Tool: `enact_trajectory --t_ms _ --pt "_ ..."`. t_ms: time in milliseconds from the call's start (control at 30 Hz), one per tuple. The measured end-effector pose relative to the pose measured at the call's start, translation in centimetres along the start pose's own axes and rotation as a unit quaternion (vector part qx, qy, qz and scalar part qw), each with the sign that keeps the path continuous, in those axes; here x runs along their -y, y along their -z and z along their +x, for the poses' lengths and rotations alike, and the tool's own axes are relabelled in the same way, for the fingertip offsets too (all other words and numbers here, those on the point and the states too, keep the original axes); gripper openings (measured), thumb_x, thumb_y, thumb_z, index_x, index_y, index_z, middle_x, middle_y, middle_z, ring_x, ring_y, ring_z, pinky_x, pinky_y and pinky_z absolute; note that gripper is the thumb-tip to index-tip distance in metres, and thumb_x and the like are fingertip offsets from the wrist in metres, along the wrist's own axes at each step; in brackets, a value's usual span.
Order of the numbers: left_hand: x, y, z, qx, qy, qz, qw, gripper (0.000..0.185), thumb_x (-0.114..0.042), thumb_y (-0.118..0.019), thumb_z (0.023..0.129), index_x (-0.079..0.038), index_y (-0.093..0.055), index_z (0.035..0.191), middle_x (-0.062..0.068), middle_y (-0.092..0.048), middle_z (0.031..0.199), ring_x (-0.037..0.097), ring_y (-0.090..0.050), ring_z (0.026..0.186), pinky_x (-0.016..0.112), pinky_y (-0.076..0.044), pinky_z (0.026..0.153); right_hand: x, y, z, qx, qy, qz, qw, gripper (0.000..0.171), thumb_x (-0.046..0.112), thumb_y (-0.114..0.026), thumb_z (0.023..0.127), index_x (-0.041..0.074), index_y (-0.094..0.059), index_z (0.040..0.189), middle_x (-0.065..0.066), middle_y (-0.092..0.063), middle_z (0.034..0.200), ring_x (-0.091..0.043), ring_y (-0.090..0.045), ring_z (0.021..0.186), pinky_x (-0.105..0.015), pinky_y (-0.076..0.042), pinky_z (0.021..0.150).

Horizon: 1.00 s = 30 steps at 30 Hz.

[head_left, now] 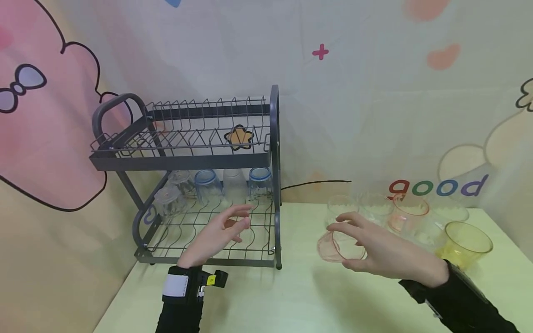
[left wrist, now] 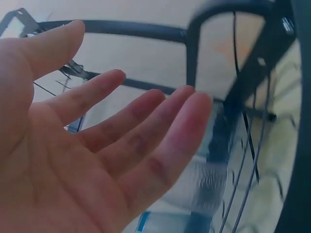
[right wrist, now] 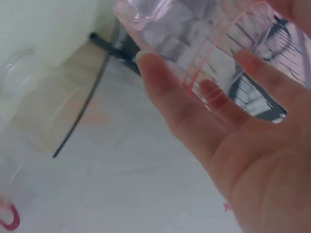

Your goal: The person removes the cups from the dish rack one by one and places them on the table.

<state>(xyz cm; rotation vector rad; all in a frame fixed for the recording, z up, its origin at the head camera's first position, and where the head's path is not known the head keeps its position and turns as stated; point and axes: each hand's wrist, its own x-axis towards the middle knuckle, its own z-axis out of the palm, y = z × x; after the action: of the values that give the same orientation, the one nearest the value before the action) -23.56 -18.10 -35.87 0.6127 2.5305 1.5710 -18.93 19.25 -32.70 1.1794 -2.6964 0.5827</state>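
Pale green table (head_left: pixel 291 296) runs along a cartoon-printed wall, and on its left part stands a dark grey two-tier dish rack (head_left: pixel 189 159). Its upper shelf of wire slots holds nothing that can be made out, while several glasses (head_left: pixel 233 185) stand upside down at the back of the lower shelf, two of them blue-rimmed. A black cable (head_left: pixel 316 183) lies along the wall behind the rack's right post. To the right on the table is a loose group of cups: a yellow cup (head_left: pixel 466 243) tipped on its side at the near edge of the group, an orange-rimmed cup (head_left: pixel 408 212) and clear cups (head_left: pixel 374 208) just beside it. The right hand (head_left: pixel 383 249) grips a pink cup (head_left: pixel 339 245) on its side, thumb and fingers curled round its wall, just above the table between the rack and the group. The left hand (head_left: pixel 220 233) hovers over the front of the lower shelf, fingers spread and relaxed, holding nothing. Both wrists wear black sleeves; the left also has a white strap (head_left: pixel 174 285).
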Motion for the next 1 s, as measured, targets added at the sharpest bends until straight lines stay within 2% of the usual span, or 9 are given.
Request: enact_trajectory --t_ms 100,200,367,500,600,700,800,900,1000 --pt "0.3 1.0 0.0 -0.020 0.008 0.051 0.9984 0.047 -0.033 -0.058 0.100 -0.018 -0.048 0.143 0.009 -0.052 0.137 0.024 -0.061 0.107 0.038 -0.055 0.081 -1.5 0.1 -0.9 0.019 0.005 -0.007 1.000 0.060 0.016 -0.079 0.080 0.010 -0.055 0.134 -0.007 -0.048 0.127 -0.015 -0.058 0.095 -0.027 -0.054 0.072" --pt "0.5 2.3 0.0 -0.045 0.005 0.125 0.9911 0.046 -0.030 -0.058 0.100 -0.011 -0.049 0.141 0.012 -0.052 0.137 0.029 -0.057 0.115 0.044 -0.054 0.084 -3.2 0.5 -1.5 0.040 0.007 -0.037 0.998 0.060 0.017 -0.081 0.078 0.009 -0.057 0.131 -0.005 -0.049 0.121 -0.010 -0.058 0.089 -0.028 -0.052 0.069" --pt "0.8 4.8 0.0 -0.089 -0.001 0.232 0.9687 0.042 -0.022 -0.059 0.100 -0.003 -0.053 0.136 0.020 -0.053 0.134 0.038 -0.054 0.115 0.053 -0.049 0.087 -5.7 1.6 -2.0 0.060 -0.007 -0.102 0.993 0.061 0.020 -0.086 0.072 0.009 -0.060 0.127 -0.004 -0.055 0.115 -0.014 -0.061 0.086 -0.034 -0.052 0.070" --pt "1.0 6.5 0.2 -0.111 0.020 0.296 0.9486 0.042 -0.026 -0.057 0.101 -0.002 -0.054 0.135 0.026 -0.045 0.137 0.045 -0.047 0.122 0.061 -0.043 0.094 -7.2 2.2 -2.2 0.073 -0.033 -0.094 0.992 0.061 0.021 -0.085 0.073 0.008 -0.061 0.127 -0.011 -0.056 0.117 -0.028 -0.060 0.098 -0.040 -0.055 0.078" --pt "1.0 8.0 0.5 -0.129 0.035 0.336 0.9324 0.045 -0.030 -0.055 0.101 -0.001 -0.054 0.135 0.030 -0.036 0.142 0.050 -0.037 0.128 0.066 -0.037 0.097 -8.1 2.5 -2.3 0.083 -0.054 -0.077 0.992 0.061 0.020 -0.085 0.073 0.005 -0.061 0.127 -0.014 -0.055 0.120 -0.028 -0.060 0.100 -0.040 -0.055 0.078" --pt "1.0 9.5 0.9 -0.147 0.054 0.372 0.9151 0.050 -0.031 -0.055 0.101 0.002 -0.050 0.137 0.035 -0.028 0.145 0.053 -0.027 0.132 0.071 -0.038 0.091 -8.9 2.9 -2.3 0.091 -0.059 -0.077 0.991 0.060 0.020 -0.085 0.073 0.003 -0.062 0.126 -0.011 -0.056 0.117 -0.025 -0.062 0.097 -0.036 -0.055 0.077" --pt "1.7 10.9 0.8 -0.168 0.074 0.405 0.8958 0.054 -0.031 -0.056 0.100 0.004 -0.046 0.140 0.038 -0.020 0.148 0.056 -0.020 0.133 0.073 -0.040 0.084 -9.5 3.1 -2.2 0.092 -0.062 -0.082 0.990 0.059 0.020 -0.086 0.072 0.004 -0.063 0.124 -0.010 -0.059 0.115 -0.029 -0.061 0.101 -0.039 -0.055 0.078" --pt "2.7 11.7 0.6 -0.180 0.087 0.415 0.8878 0.058 -0.031 -0.056 0.099 0.003 -0.041 0.143 0.039 -0.014 0.150 0.057 -0.016 0.134 0.074 -0.040 0.083 -10.0 3.0 -2.3 0.093 -0.068 -0.084 0.990 0.060 0.019 -0.087 0.071 0.003 -0.064 0.123 -0.012 -0.060 0.113 -0.033 -0.059 0.102 -0.045 -0.054 0.079" --pt "3.5 12.2 0.6 -0.180 0.098 0.412 0.8879 0.060 -0.031 -0.057 0.099 -0.001 -0.035 0.147 0.038 -0.010 0.151 0.059 -0.018 0.134 0.078 -0.035 0.083 -10.5 2.4 -2.5 0.092 -0.080 -0.086 0.989 0.063 0.019 -0.088 0.070 0.004 -0.062 0.126 -0.015 -0.060 0.115 -0.033 -0.059 0.102 -0.043 -0.055 0.077"
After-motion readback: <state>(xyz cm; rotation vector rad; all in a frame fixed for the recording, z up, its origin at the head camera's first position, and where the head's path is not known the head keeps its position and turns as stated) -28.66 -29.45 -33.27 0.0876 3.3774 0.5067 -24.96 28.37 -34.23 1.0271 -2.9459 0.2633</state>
